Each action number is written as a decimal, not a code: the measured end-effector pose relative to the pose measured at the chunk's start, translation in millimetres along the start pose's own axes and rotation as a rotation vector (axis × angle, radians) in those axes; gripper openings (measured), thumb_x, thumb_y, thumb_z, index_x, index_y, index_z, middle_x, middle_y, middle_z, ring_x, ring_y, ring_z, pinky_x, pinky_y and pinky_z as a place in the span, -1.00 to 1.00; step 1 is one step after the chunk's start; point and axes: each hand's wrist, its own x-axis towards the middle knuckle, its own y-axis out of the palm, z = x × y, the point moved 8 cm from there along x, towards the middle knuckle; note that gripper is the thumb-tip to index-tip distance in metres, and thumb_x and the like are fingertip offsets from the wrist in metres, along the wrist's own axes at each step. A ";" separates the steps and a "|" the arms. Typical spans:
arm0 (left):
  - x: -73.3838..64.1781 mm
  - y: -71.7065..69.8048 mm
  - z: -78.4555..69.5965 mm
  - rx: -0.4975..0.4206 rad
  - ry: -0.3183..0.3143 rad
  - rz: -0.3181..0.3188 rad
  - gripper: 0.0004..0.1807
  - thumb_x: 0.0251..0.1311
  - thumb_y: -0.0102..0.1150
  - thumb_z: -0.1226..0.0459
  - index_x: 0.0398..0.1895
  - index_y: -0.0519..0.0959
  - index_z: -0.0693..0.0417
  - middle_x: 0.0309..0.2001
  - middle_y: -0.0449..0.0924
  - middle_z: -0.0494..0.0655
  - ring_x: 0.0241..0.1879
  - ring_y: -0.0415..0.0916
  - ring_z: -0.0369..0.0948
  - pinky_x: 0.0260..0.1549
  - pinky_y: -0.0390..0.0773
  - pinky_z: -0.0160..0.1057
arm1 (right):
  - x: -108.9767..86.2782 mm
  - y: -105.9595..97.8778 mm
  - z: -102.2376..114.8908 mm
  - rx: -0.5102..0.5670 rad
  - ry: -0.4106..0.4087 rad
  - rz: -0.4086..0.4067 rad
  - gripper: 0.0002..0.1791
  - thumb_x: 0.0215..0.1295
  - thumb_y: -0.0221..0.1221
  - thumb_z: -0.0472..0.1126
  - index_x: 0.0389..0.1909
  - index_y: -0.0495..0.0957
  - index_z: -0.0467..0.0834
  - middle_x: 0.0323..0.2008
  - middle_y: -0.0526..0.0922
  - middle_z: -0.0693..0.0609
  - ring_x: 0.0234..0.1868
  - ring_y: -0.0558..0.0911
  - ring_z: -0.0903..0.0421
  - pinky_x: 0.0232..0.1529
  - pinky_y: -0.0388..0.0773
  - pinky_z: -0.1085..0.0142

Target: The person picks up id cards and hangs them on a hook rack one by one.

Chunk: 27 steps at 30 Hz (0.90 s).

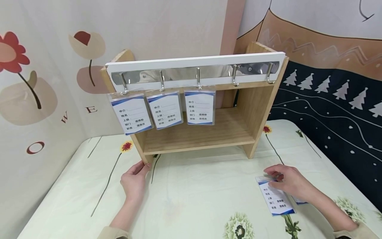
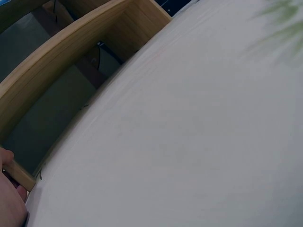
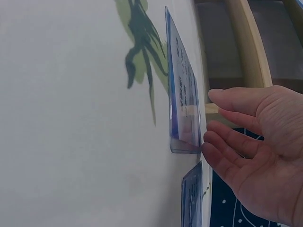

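A wooden shelf point(image 1: 197, 131) with a white hook rail point(image 1: 191, 61) stands on the patterned cloth. My left hand point(image 1: 134, 181) pinches the foot of its left side panel point(image 1: 140, 147); the left wrist view catches only part of this hand point(image 2: 10, 201) at the edge. My right hand point(image 1: 287, 181) hovers at the top end of a clear-sleeved name badge point(image 1: 276, 199) lying on the cloth. Its fingers are loosely bent, with nothing held between them in the right wrist view. A second badge point(image 1: 299, 200) lies mostly hidden under that hand in the head view.
Three name badges hang from the left hooks: a left one point(image 1: 131, 114), a middle one point(image 1: 165, 109) and a third point(image 1: 200, 108). Two bare hooks, one point(image 1: 234, 75) and another point(image 1: 270, 73), are on the right. Printed curtains point(image 1: 179, 26) rise behind the shelf.
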 end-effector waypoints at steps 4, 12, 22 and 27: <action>-0.3 -0.1 -0.9 -0.001 0.002 -0.004 -0.63 0.29 0.38 0.27 0.10 0.69 0.28 0.03 0.69 0.23 -0.34 0.58 -0.65 -0.29 0.57 -0.60 | 0.2 0.9 -0.2 0.004 -0.010 0.004 -0.59 0.16 0.44 -0.34 0.06 0.65 -0.27 -0.07 0.70 -0.01 -0.11 0.61 0.05 -0.18 0.61 0.31; -0.2 0.3 -1.7 0.002 0.001 -0.005 -0.63 0.29 0.37 0.27 0.10 0.69 0.29 0.03 0.69 0.24 -0.35 0.58 -0.65 -0.29 0.57 -0.61 | -0.6 1.9 0.3 0.008 -0.024 0.002 -0.61 0.19 0.42 -0.34 0.06 0.65 -0.26 -0.07 0.70 0.01 -0.12 0.62 0.07 -0.16 0.61 0.31; -0.1 0.5 -2.2 -0.005 0.002 -0.001 -0.64 0.29 0.37 0.29 0.10 0.69 0.30 0.03 0.69 0.24 -0.34 0.58 -0.65 -0.29 0.57 -0.60 | -1.1 4.1 -1.0 0.029 -0.041 0.017 -0.60 0.20 0.42 -0.31 0.08 0.65 -0.27 -0.05 0.70 0.01 -0.10 0.61 0.08 -0.13 0.60 0.33; -0.1 0.9 -1.6 -0.011 -0.008 0.004 -0.63 0.30 0.36 0.29 0.11 0.68 0.30 0.05 0.68 0.25 -0.33 0.58 -0.65 -0.28 0.57 -0.61 | -0.5 3.9 -0.6 0.026 -0.045 0.017 -0.60 0.20 0.41 -0.30 0.07 0.65 -0.25 -0.09 0.69 0.07 -0.11 0.60 0.13 -0.13 0.59 0.34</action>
